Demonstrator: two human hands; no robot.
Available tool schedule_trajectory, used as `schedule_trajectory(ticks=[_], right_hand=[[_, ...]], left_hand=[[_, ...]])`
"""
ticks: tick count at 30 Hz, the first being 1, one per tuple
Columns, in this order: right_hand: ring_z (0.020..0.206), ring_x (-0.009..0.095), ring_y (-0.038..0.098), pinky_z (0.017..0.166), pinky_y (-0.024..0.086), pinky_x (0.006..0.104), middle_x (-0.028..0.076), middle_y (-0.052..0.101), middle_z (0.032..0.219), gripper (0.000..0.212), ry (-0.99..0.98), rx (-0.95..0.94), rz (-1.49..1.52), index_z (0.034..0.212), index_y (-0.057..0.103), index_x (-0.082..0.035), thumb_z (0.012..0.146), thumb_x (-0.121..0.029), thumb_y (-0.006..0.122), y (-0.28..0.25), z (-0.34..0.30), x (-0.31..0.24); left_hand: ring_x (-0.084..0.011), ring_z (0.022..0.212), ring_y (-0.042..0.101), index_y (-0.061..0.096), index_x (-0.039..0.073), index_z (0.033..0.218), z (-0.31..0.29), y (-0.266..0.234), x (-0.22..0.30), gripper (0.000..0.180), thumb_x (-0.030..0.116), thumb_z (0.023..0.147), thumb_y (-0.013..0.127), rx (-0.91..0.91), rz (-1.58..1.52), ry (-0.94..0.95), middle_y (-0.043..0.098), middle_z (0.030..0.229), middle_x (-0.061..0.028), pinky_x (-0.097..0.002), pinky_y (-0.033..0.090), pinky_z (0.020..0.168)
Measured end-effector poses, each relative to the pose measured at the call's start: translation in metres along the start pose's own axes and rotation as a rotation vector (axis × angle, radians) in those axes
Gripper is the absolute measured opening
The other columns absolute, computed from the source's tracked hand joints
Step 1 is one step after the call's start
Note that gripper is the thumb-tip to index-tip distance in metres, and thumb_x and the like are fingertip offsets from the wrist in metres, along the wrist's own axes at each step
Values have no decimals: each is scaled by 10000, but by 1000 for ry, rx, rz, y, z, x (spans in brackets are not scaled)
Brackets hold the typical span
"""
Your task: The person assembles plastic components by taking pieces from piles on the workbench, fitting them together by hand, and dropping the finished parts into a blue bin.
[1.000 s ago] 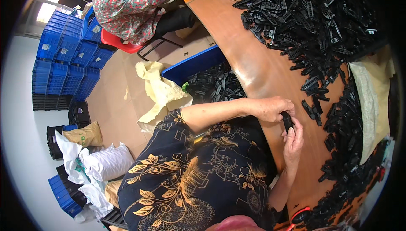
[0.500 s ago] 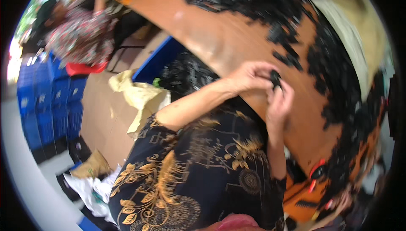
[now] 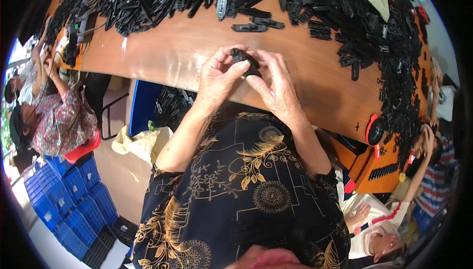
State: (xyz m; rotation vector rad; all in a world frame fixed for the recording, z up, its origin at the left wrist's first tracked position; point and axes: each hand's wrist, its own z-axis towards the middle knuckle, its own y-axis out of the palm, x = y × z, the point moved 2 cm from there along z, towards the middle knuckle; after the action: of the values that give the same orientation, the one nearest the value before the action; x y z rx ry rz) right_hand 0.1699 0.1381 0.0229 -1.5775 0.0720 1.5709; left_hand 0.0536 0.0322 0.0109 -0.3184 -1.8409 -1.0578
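Black part (image 3: 246, 57) between left fingers (image 3: 236, 71), right fingers (image 3: 260, 86).

I wear this camera on my head, the left one of two side by side. It looks steeply down over my shirt (image 3: 217, 180), with my left hand (image 3: 217, 82) and right hand (image 3: 279, 89) close below it, a little above the middle. Ahead, the table (image 3: 172, 54) runs toward the top. The fisheye bends the table's near edge and takes in blue crates (image 3: 69, 202) at lower left and a person (image 3: 372, 232) at lower right.
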Motion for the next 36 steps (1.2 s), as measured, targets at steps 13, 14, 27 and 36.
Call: schedule_trajectory(ticks=[13, 14, 27, 36], right_hand=[[761, 171, 635, 650, 516, 296, 115, 650, 961, 362, 342, -178, 387, 1089, 597, -34, 787, -146, 762, 11, 5, 23], [761, 171, 635, 650, 516, 296, 115, 650, 961, 362, 349, -166, 393, 1089, 597, -34, 787, -146, 762, 7, 8, 25], [879, 259, 562, 768, 475, 357, 75, 585, 941, 254, -362, 115, -773, 1015, 647, -63, 761, -76, 663, -119, 68, 99], [875, 250, 551, 764, 463, 367, 84, 549, 917, 171, -273, -55, -904, 996, 610, -58, 826, -73, 615, -112, 71, 101]], left_hand=[[-173, 932, 633, 570, 5, 1102, 25, 0, -5, 250, 52, 877, 669, -87, -39, -100, 664, 1015, -116, -320, 519, 869], [-190, 896, 637, 576, 11, 1065, 28, 2, -5, 221, 87, 881, 672, -88, -15, -112, 669, 974, -115, -341, 527, 844], [-335, 928, 618, 606, 96, 1071, 100, 5, 29, 270, 120, 811, 675, -253, 1903, 266, 598, 1006, -109, -428, 505, 755], [-396, 896, 619, 533, 63, 1037, 81, -12, 18, 234, 107, 834, 640, -226, 1566, 326, 638, 949, -160, -435, 498, 732]])
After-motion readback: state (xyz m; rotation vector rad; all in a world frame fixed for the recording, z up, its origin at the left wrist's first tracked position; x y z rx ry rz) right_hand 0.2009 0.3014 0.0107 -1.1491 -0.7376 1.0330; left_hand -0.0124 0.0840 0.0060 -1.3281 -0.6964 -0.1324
